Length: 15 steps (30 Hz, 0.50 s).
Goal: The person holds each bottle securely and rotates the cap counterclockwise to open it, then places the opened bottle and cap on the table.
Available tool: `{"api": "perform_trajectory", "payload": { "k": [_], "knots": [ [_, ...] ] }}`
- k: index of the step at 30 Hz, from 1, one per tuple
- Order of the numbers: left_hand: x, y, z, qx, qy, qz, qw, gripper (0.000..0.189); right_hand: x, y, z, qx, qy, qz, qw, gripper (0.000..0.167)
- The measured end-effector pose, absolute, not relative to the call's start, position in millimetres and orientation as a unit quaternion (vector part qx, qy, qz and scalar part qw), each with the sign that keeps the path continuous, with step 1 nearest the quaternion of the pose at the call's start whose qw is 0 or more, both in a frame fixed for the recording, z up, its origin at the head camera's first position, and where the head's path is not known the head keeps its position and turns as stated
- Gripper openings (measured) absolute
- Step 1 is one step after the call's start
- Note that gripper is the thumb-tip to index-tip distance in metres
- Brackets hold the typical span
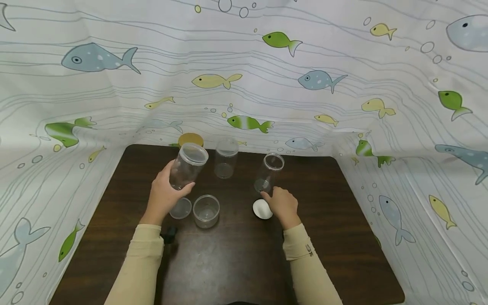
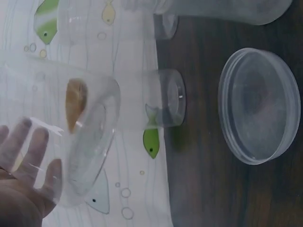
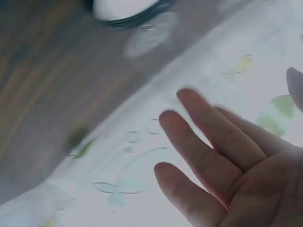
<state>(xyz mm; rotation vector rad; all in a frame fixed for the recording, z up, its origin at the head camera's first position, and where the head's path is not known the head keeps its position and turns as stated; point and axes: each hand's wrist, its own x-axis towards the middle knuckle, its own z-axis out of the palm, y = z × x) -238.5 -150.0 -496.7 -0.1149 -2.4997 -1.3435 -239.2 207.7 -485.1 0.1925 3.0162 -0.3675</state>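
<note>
My left hand (image 1: pixel 165 190) grips a clear plastic jar (image 1: pixel 187 167), thumb on the near side. The jar leans and is raised above the table; a clear round top shows at its upper end. In the left wrist view, the fingers (image 2: pixel 35 153) show through the jar's wall. My right hand (image 1: pixel 284 205) holds nothing, its fingers loosely extended in the right wrist view. It hovers beside a white disc with a dark rim (image 1: pixel 262 209). Just beyond it stands a tall clear jar (image 1: pixel 267 173). Below my left hand are a flat clear lid (image 1: pixel 180 208) and a short clear tub (image 1: pixel 206 212).
Another tall clear jar (image 1: pixel 225 159) stands near the back edge of the dark wooden table (image 1: pixel 228 267). A yellow-gold round lid (image 1: pixel 190 139) shows behind the held jar. White fish-printed sheeting (image 1: pixel 244 101) rises along the table's back and sides.
</note>
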Motion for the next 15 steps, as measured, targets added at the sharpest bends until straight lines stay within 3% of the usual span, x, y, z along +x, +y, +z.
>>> {"api": "perform_trajectory", "payload": {
  "k": [6, 15],
  "knots": [
    [-235.7, -135.0, -499.0, -0.079, -0.878, -0.451, 0.141, 0.088, -225.2, 184.5, -473.9, -0.004, 0.989, -0.143, -0.039, 0.048],
    [-222.4, -114.4, -489.0, -0.141, -0.887, -0.425, 0.112, 0.086, -221.4, 155.3, -463.2, -0.149, 0.898, -0.411, -0.049, 0.072]
  ]
}}
